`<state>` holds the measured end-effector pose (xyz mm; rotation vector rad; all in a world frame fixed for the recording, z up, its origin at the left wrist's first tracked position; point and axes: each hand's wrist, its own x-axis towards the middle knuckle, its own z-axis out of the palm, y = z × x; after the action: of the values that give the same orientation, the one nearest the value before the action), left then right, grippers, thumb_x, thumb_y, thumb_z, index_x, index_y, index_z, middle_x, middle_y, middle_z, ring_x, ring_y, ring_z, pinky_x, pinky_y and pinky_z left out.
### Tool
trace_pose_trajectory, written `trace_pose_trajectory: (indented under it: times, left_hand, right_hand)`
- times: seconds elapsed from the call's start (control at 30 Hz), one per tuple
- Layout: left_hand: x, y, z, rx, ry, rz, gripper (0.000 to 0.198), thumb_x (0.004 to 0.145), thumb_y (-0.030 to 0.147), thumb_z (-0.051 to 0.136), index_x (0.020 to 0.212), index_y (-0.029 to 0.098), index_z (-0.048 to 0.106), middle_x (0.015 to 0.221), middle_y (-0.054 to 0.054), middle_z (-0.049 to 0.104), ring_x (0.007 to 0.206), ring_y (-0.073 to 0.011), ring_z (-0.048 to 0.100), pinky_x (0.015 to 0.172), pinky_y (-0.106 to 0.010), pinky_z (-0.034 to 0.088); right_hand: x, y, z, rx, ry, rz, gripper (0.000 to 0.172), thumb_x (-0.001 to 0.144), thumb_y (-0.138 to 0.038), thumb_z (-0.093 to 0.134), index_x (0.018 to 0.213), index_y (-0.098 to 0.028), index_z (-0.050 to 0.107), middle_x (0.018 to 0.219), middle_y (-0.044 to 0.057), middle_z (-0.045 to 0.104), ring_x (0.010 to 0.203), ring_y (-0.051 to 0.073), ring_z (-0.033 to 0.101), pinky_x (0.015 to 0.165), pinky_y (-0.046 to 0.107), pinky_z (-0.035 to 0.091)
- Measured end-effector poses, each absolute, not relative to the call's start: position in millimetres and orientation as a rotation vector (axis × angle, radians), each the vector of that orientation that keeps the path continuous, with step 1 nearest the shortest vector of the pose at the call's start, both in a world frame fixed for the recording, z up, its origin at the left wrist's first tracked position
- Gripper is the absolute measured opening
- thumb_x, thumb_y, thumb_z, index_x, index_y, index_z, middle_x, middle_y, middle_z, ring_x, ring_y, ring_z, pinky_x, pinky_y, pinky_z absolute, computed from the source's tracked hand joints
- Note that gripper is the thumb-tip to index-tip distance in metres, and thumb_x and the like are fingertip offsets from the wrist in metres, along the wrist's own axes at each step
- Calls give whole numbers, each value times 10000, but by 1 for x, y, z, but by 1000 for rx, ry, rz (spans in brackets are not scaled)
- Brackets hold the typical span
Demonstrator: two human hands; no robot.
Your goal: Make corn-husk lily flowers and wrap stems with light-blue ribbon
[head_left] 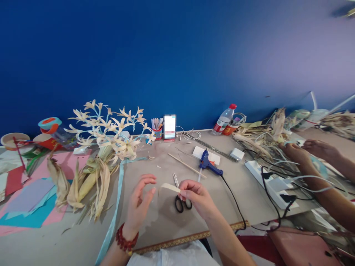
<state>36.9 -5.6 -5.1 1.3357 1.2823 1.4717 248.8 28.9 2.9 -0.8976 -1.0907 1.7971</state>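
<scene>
Between thumb and fingers, my right hand (195,195) pinches one end of a pale corn husk strip (169,187), which points left. My left hand (142,197) is empty, thumb and fingers apart, just left of the strip's free end. Black-handled scissors (179,205) lie on the table beneath my right hand, partly covered by it. A light blue ribbon (118,199) runs down the table left of my left hand. Behind it stand husk flowers (119,135) on blue-wrapped stems, above several dried corn husks (91,188).
A blue glue gun (209,164) rests on a white block, its black cord trailing to the table edge. Behind are a thin wooden stick (184,164), a phone (169,127) and a bottle (224,120). At right, a power strip (267,184) lies near another person's hands (298,153).
</scene>
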Motion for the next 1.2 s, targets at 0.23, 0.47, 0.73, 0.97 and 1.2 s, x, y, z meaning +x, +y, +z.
trace_pose_trajectory:
  times: [0.23, 0.47, 0.73, 0.97, 1.2]
  left_hand:
    - [45, -22, 13, 1588, 1046, 1291, 209, 916, 329, 526, 833, 191, 659, 795, -55, 608, 769, -205, 564, 701, -312, 431]
    - [62, -16, 1, 965, 1033, 1241, 182, 835, 342, 677, 767, 182, 624, 699, 15, 565, 673, -121, 501, 645, -224, 414]
    - [51, -8, -4, 837, 1075, 1348, 150, 820, 319, 706, 802, 174, 674, 722, -1, 650, 693, -122, 568, 712, -235, 453]
    - [59, -1, -1, 655, 951, 1280, 127, 796, 268, 735, 776, 168, 659, 748, 3, 653, 684, -108, 579, 690, -227, 468]
    - [67, 7, 1, 513, 808, 1312, 113, 779, 236, 744, 831, 159, 681, 749, 8, 625, 651, -92, 545, 643, -218, 449]
  right_hand:
    - [236, 18, -2, -892, -1191, 1703, 200, 795, -369, 703, 745, -179, 666, 642, -2, 604, 563, 112, 498, 544, 225, 371]
    - [234, 9, -7, -944, -1614, 1443, 256, 902, -404, 576, 815, -182, 669, 731, 15, 617, 643, 132, 542, 594, 235, 401]
    - [261, -5, -33, -1733, -2162, 584, 128, 840, -326, 625, 853, -204, 587, 844, 45, 650, 718, 193, 596, 613, 267, 366]
    - [269, -8, -32, -2012, -2252, 375, 131, 843, -335, 609, 859, -208, 583, 762, 52, 685, 678, 210, 637, 545, 266, 277]
    - [276, -4, -16, -2095, -2395, 410, 152, 823, -339, 630, 776, -199, 593, 752, 76, 698, 713, 254, 666, 539, 275, 224]
